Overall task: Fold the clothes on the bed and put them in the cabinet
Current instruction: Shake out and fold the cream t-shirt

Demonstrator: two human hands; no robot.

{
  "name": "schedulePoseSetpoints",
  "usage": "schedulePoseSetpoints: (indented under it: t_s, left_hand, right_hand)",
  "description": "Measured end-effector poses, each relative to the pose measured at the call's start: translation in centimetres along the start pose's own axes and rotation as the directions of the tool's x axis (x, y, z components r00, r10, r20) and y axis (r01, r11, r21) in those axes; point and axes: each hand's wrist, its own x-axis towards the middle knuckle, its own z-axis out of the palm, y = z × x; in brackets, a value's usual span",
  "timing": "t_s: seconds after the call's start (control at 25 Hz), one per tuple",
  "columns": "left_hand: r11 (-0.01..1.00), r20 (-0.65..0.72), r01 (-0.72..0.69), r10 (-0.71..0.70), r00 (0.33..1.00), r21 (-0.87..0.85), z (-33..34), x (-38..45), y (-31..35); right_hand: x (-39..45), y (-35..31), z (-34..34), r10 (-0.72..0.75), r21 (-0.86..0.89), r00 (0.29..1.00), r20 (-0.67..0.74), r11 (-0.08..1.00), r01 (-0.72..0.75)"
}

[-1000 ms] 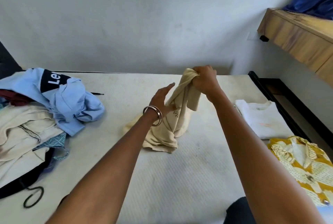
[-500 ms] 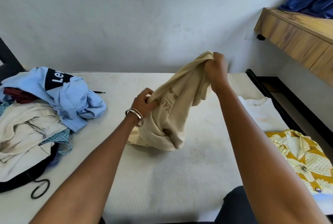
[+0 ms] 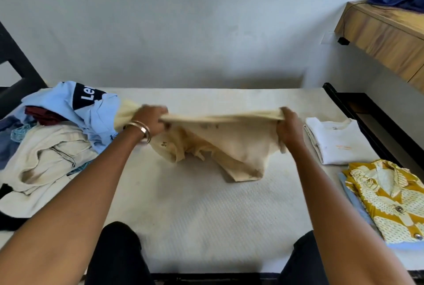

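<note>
The cream T-shirt [image 3: 229, 144] is blurred along its stretched top edge, and its small dark print is too smeared to read. Its left end runs behind the left hand [image 3: 150, 121], so that corner is hidden. The garment is pale yellow-cream, stained darker near the lower hem, and hangs in loose folds with its bottom resting on the mattress [image 3: 206, 211]. The left hand, with a metal bangle [image 3: 143, 129] at the wrist, grips the top edge in curled fingers; the right hand [image 3: 290, 129] grips the opposite end the same way, holding the cloth taut between them above the bed's middle.

Left of the T-shirt lies a heap of unfolded clothes [image 3: 52, 147], topped by a light-blue garment [image 3: 91, 110] whose logo is partly cut off by folds. Right of the T-shirt sit a folded white T-shirt [image 3: 337, 140] and, nearer the camera, a folded yellow patterned shirt [image 3: 390, 199]. The mattress is white and textured. Behind it rises a plain pale wall [image 3: 183, 20]; a wooden shelf [image 3: 385, 39] juts from the upper right.
</note>
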Motion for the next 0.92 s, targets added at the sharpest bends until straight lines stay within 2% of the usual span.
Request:
schedulePoseSetpoints:
  t_s: [0.04, 0.08, 0.12, 0.16, 0.2, 0.24, 0.28, 0.32, 0.36, 0.4, 0.44, 0.48, 0.52, 0.56, 0.6, 0.64, 0.68, 0.72, 0.76, 0.84, 0.88, 0.92]
  left_hand:
    - [0.999, 0.353, -0.004, -0.008, 0.936, 0.033, 1.5, -1.8, -0.5]
    - [0.998, 0.626, 0.024, -0.055, 0.778, 0.058, 3.0, -3.4, -1.2]
    - [0.991, 0.772, 0.073, -0.131, 0.622, 0.110, 4.9, -4.7, -1.8]
    - [0.975, 0.840, 0.106, -0.221, 0.495, 0.194, 6.6, -5.9, -2.0]
    - [0.947, 0.876, 0.126, -0.321, 0.360, 0.296, 8.1, -6.6, -2.2]
    - [0.902, 0.855, 0.135, -0.431, 0.289, 0.409, 9.0, -6.7, -2.2]
    - [0.861, 0.787, 0.153, -0.506, 0.354, 0.485, 9.6, -6.2, -1.7]
    - [0.828, 0.649, 0.213, -0.544, 0.533, 0.519, 10.4, -5.4, -1.4]
    - [0.805, 0.468, 0.322, -0.562, 0.682, 0.498, 10.0, -4.6, -1.1]
    - [0.797, 0.281, 0.452, -0.577, 0.767, 0.402, 9.4, -3.4, -0.6]
    - [0.771, 0.152, 0.604, -0.634, 0.759, 0.203, 8.7, -1.8, 0.0]
    - [0.694, 0.157, 0.710, -0.693, 0.703, -0.115, 7.5, -0.2, 1.1]
    - [0.494, 0.268, 0.721, -0.701, 0.661, -0.486, 6.4, 1.7, 2.0]
    - [0.144, 0.414, 0.618, -0.624, 0.663, -0.773, 4.7, 3.5, 3.2]
    - [-0.189, 0.447, 0.414, -0.534, 0.718, -0.891, 3.4, 5.5, 3.6]
    - [-0.351, 0.386, 0.223, -0.512, 0.767, -0.909, 2.0, 7.7, 3.5]
    - [-0.404, 0.286, 0.066, -0.513, 0.809, -0.912, 0.4, 10.0, 3.5]
    - [-0.356, 0.189, -0.029, -0.562, 0.805, -0.934, -1.4, 11.4, 3.5]
    - [-0.348, 0.098, -0.145, -0.592, 0.800, -0.926, -4.0, 11.7, 4.1]
    - [-0.322, -0.079, -0.320, -0.584, 0.808, -0.891, -7.7, 10.7, 5.4]
    - [-0.228, -0.166, -0.376, -0.616, 0.770, -0.898, -8.2, 9.8, 5.8]
    - [-0.038, -0.270, -0.377, -0.632, 0.726, -0.925, -7.7, 8.7, 5.5]
  right_hand:
    - [-0.3, 1.7, 0.1, 0.005, -0.087, 0.974, 0.228, 0.996, 0.015]
    - [-1.0, 2.9, 0.4, 0.070, -0.219, 0.883, 0.465, 0.975, 0.038]
    - [-1.5, 3.5, 0.5, 0.161, -0.357, 0.746, 0.646, 0.928, 0.109]
    - [-2.2, 3.9, 0.7, 0.262, -0.472, 0.621, 0.739, 0.859, 0.200]
    - [-2.5, 4.6, 1.4, 0.355, -0.563, 0.543, 0.761, 0.778, 0.281]
    - [-2.6, 5.1, 2.0, 0.415, -0.620, 0.514, 0.751, 0.710, 0.334]
    - [-2.7, 5.5, 2.5, 0.429, -0.652, 0.541, 0.723, 0.684, 0.328]
    - [-2.7, 5.8, 3.1, 0.434, -0.673, 0.604, 0.668, 0.699, 0.241]
    - [-2.4, 5.5, 3.5, 0.464, -0.639, 0.659, 0.592, 0.768, 0.034]
    - [-1.9, 4.8, 3.9, 0.524, -0.454, 0.660, 0.539, 0.840, -0.296]
    - [-1.3, 3.6, 4.1, 0.568, -0.125, 0.618, 0.543, 0.783, -0.610]
    - [-0.5, 2.3, 4.4, 0.535, 0.242, 0.590, 0.605, 0.582, -0.776]
    - [0.8, 0.6, 4.3, 0.453, 0.502, 0.611, 0.649, 0.348, -0.792]
    - [2.4, -1.3, 4.0, 0.369, 0.676, 0.682, 0.632, 0.169, -0.717]
    - [4.1, -3.3, 3.5, 0.327, 0.794, 0.763, 0.558, 0.056, -0.605]
    - [5.6, -5.2, 2.7, 0.308, 0.884, 0.840, 0.447, -0.004, -0.468]
    - [6.9, -6.9, 1.8, 0.305, 0.942, 0.896, 0.322, -0.007, -0.336]
    - [7.9, -8.2, 0.6, 0.288, 0.976, 0.936, 0.203, 0.016, -0.217]
    - [8.6, -9.2, -0.9, 0.252, 0.989, 0.962, 0.106, 0.070, -0.128]
    - [9.3, -10.2, -3.0, 0.165, 0.980, 0.986, -0.018, 0.197, -0.016]
    - [9.4, -10.0, -3.5, 0.127, 0.961, 0.991, -0.051, 0.277, 0.014]
    - [9.2, -9.4, -3.5, 0.108, 0.928, 0.992, -0.066, 0.372, 0.021]
